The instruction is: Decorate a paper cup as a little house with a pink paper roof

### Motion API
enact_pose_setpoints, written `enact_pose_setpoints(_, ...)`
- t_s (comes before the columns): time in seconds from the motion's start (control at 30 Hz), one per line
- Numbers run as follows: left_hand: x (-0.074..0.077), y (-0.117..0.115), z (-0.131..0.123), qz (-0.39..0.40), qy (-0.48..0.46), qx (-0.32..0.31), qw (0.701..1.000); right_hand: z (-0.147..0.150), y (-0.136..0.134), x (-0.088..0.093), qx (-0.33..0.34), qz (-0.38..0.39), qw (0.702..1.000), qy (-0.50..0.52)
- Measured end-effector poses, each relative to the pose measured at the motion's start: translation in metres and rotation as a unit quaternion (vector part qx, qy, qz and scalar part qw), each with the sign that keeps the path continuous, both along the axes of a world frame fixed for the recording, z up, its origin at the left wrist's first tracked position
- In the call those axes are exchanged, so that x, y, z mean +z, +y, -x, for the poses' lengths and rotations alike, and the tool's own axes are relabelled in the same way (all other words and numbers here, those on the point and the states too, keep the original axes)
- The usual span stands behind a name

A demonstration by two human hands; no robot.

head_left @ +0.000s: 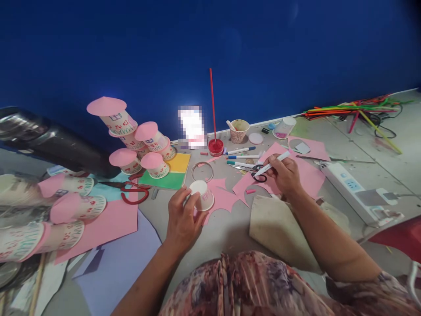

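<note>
Fingers of your left hand point(183, 215): round one paper cup point(205, 201), over pink paper point(225, 202); your right hand point(285, 174): one marker point(271, 165), pinched. Cup: probably light, easily dented; hold gently by the stiffer rim.

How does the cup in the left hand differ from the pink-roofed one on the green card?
The held cup lacks the cone roof that the roofed cup wears. The held cup shows a window drawing, the roofed cup red and green markings. The left hand grips the held cup; the roofed cup stands unheld. Both are pale cups.
</note>
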State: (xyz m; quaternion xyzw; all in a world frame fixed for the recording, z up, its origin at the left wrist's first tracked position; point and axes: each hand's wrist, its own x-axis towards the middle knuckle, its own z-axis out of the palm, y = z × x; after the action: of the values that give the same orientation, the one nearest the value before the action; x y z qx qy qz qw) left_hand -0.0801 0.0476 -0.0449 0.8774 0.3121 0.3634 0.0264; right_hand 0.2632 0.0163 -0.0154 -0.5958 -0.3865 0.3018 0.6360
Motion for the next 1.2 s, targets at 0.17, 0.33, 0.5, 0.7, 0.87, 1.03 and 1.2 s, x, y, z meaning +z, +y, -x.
enact_pose_setpoints(0.17, 0.029, -0.017, -0.008, -0.018, -0.048, -0.012, 0.999, -0.003, 0.005, 0.000, -0.020, -0.002, 1.000, -0.008)
enact_pose_setpoints(0.33, 0.060, -0.035, -0.063, 0.096, 0.026, -0.122, 0.987, -0.002, 0.005, 0.001, -0.042, -0.019, 0.999, -0.019)
enact_pose_setpoints(0.5, 0.046, -0.022, -0.149, 0.325, 0.185, -0.073, 0.925, -0.001, 0.002, 0.006, -0.051, -0.036, 0.997, -0.051)
enact_pose_setpoints(0.7, 0.031, -0.008, -0.186, 0.411, 0.134, -0.049, 0.900, -0.009, 0.002, 0.009, -0.076, -0.052, 0.994, -0.058)
enact_pose_setpoints(0.87, 0.045, -0.003, -0.167, 0.535, -0.021, -0.050, 0.843, -0.006, -0.004, 0.018, -0.061, -0.079, 0.995, -0.025)
enact_pose_setpoints(1.03, 0.067, -0.008, -0.129, 0.688, -0.206, -0.079, 0.691, 0.012, -0.023, 0.028, 0.019, -0.108, 0.994, 0.017)
enact_pose_setpoints(1.2, 0.072, -0.025, -0.108, 0.752, -0.358, -0.073, 0.548, 0.027, -0.043, 0.030, 0.113, -0.118, 0.986, 0.027)
